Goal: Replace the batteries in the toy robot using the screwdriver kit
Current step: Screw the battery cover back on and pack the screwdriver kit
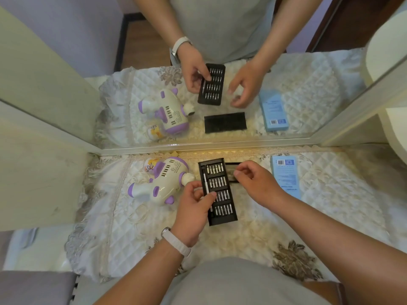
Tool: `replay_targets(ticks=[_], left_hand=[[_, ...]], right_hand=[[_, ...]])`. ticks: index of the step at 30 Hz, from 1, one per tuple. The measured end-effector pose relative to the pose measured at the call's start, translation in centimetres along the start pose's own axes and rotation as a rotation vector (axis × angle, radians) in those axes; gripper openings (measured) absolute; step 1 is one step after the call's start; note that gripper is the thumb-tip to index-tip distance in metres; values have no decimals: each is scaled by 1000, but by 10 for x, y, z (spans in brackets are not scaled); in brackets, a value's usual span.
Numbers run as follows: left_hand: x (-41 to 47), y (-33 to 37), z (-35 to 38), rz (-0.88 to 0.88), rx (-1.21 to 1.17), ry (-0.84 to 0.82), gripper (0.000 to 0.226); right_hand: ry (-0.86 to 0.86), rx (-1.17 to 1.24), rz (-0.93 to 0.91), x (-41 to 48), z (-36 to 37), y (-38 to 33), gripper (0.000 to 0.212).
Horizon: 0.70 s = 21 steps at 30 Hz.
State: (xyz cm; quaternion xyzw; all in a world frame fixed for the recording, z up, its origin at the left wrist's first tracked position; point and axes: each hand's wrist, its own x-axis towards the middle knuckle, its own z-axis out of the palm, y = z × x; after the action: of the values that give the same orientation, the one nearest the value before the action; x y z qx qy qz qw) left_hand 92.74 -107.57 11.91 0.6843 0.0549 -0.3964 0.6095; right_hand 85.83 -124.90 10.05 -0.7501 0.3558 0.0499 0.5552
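Though the print on the box is too small to read, a barcode and a square code show at its far end. The box is pale blue and lies flat at three o'clock from the tray, well apart from it.

The tray is black and open, near the middle of the cloth. It holds four rows of silver bits, standing side by side in their slots. A long slot along its nine o'clock edge holds the driver, a slim silver rod. A black cover shows from under the tray at its one o'clock corner.

The toy lies on its side at nine o'clock from the tray, just beside it. It is white with purple trim, and a bright sticker sits on its far end, its wording unreadable.

The left hand, with a white band on the wrist, reaches in from six o'clock. Its thumb lies across the driver and its curled fingers close in from the toy side, so it seems to pinch the driver.

The right hand hovers at the tray's two o'clock corner, above the cover. Its fingers are curled with thumb and forefinger close together; I cannot tell whether they hold anything.

A mirror at twelve o'clock repeats all of this.
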Motion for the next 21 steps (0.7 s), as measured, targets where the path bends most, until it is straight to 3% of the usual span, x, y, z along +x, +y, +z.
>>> replay_targets(ticks=[5,8,14,18,21], left_hand=[[9,3,-7,1,-65,53,19],[13,5,-10,-1,-63,79,20],[19,8,-13,8,-54,75,21],[18,11,-12,27,-68,93,20],[15,12,-13,39,-51,100,21]], right_hand=[[-50,-656,-230,42,-4,28,66],[-115,-866,-272,58,3,36,77],[-68,-970,-308,62,8,36,66],[-34,-1137,-324,45,8,33,33],[-128,-1117,-282,29,10,36,26]])
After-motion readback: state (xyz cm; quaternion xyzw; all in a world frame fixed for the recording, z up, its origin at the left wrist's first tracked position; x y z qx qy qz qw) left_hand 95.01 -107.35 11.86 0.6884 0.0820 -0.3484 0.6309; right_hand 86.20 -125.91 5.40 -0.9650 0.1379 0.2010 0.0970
